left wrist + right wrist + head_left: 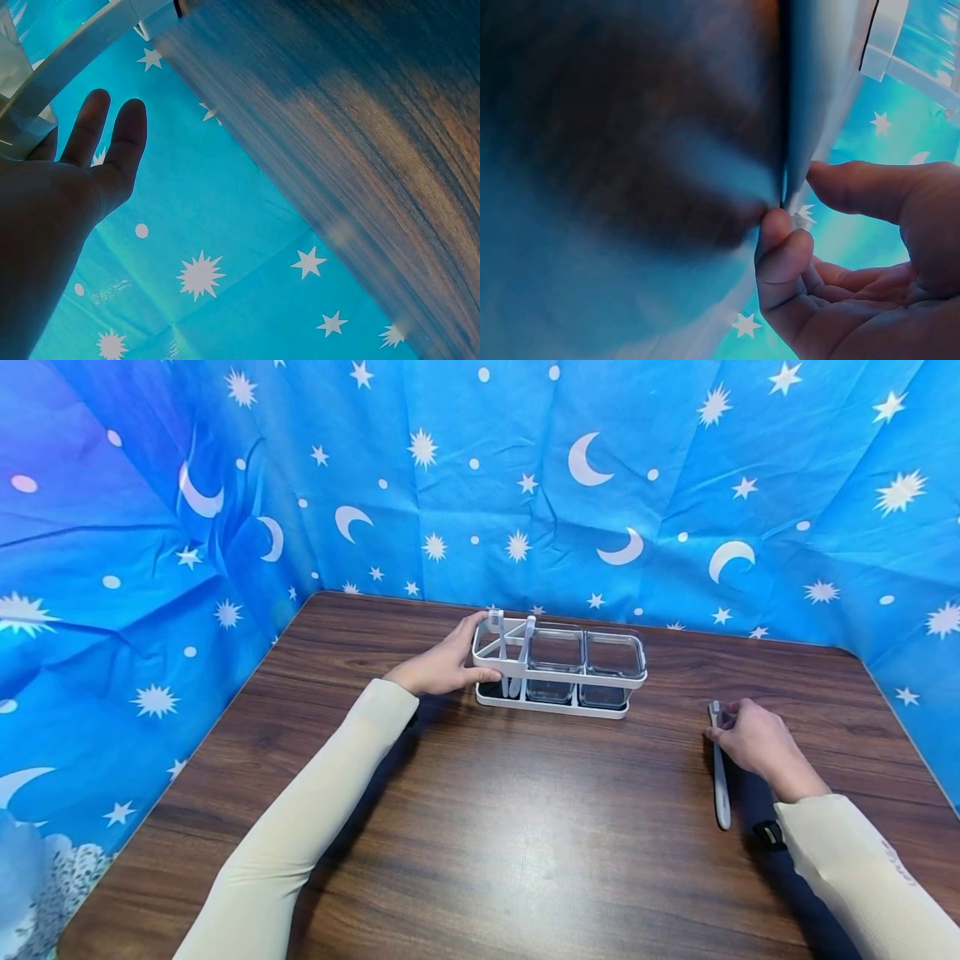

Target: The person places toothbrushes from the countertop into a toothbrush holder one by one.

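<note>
A white toothbrush holder (561, 674) with clear cups stands upright near the far side of the table. My left hand (446, 664) grips its left end, thumb along the front and fingers behind. In the left wrist view, two fingers of that hand (71, 180) stick out past the white rim (71, 56). Two toothbrushes (502, 639) lean in the holder's left compartment. Over on the right, my right hand (757, 743) pinches a grey toothbrush (721, 785) near its head. The brush's handle points toward me, low at the tabletop. A blurred brush handle (810, 82) fills the right wrist view beside the thumb.
The dark wood table (480, 827) reaches from me to a blue curtain (480, 485) with moons and stars. Another blue drape (150, 610) hangs along the left edge. Two square clear cups (613, 653) occupy the holder's middle and right places.
</note>
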`<act>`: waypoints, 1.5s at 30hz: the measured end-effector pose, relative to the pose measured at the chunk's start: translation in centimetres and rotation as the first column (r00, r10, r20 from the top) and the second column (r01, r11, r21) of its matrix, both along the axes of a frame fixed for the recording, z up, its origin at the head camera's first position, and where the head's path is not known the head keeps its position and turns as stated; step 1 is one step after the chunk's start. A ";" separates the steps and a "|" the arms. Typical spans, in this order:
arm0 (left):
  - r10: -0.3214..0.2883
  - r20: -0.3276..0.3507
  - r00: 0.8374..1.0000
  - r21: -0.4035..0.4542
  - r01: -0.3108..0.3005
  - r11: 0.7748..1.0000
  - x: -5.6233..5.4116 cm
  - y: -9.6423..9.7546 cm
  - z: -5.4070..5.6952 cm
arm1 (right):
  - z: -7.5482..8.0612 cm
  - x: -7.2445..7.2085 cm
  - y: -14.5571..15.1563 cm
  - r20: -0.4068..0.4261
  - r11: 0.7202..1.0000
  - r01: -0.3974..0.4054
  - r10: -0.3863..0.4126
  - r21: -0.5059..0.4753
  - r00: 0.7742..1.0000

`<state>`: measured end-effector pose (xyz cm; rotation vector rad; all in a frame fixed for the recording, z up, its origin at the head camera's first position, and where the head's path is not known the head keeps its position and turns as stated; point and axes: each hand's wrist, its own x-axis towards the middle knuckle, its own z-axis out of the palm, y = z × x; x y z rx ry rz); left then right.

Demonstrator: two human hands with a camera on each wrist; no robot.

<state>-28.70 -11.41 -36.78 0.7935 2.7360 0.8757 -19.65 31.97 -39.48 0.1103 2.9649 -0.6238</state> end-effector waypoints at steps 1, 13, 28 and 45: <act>-0.001 0.000 1.000 0.000 0.001 1.000 0.0 0.0 0.0 | 0.0 0.0 0.0 0.006 1.000 -0.002 0.002 0.006 1.000; -0.005 -0.001 1.000 0.000 0.005 1.000 0.0 -0.1 0.0 | -0.3 -0.2 0.1 0.024 0.999 -0.033 0.032 0.033 0.999; -0.004 0.000 1.000 0.006 0.004 1.000 0.0 0.0 0.0 | -0.1 0.7 -0.2 -0.159 0.990 0.072 -0.090 -0.117 0.983; -0.009 -0.002 1.000 0.021 0.009 1.000 -0.1 0.0 -0.3 | 1.2 1.3 -1.5 -0.478 0.985 0.045 -0.120 -0.164 0.870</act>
